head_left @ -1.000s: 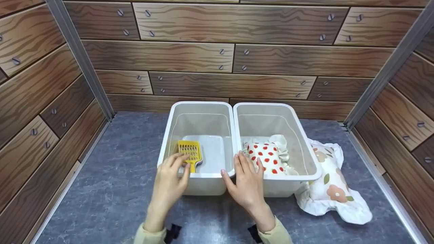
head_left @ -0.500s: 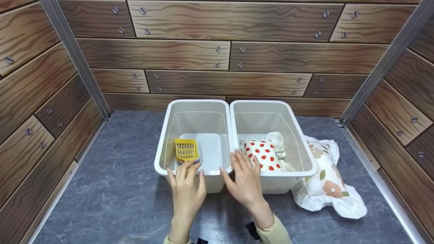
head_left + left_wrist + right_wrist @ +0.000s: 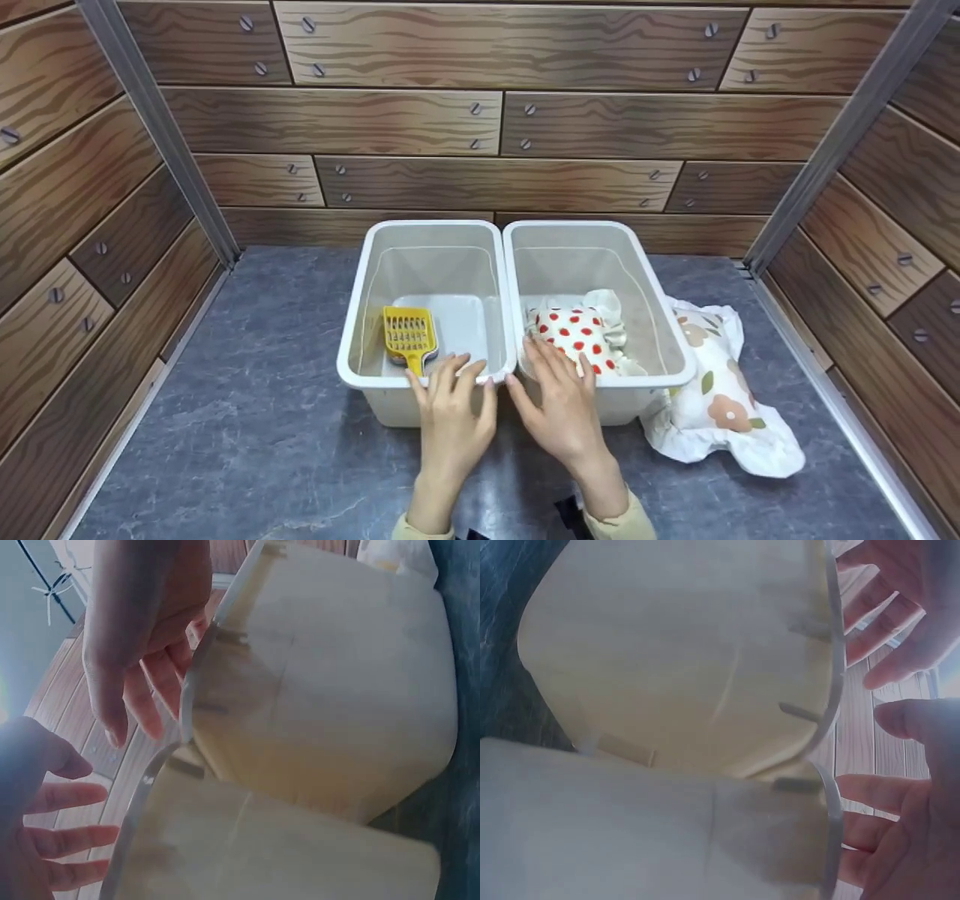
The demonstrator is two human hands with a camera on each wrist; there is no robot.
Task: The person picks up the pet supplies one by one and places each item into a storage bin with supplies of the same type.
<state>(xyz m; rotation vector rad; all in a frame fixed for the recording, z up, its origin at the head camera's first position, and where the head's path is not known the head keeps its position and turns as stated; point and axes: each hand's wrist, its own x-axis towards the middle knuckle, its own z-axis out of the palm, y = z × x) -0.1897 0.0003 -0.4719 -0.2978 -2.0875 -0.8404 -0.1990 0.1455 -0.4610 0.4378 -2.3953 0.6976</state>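
1. Two bins, the left bin (image 3: 439, 270) and the right bin (image 3: 574, 270), are set side by side on the counter (image 3: 247, 420).
2. Inside the left bin, a yellow scoop (image 3: 409, 334) is laid with its handle toward the near rim.
3. A red-spotted cushion (image 3: 574, 326) is held within the right bin; a flowered cushion (image 3: 720, 397) is placed just outside it.
4. The left hand (image 3: 454, 420) and right hand (image 3: 562, 409) are poised at the near rims, fingers spread apart; whether the rims are touched cannot be told.
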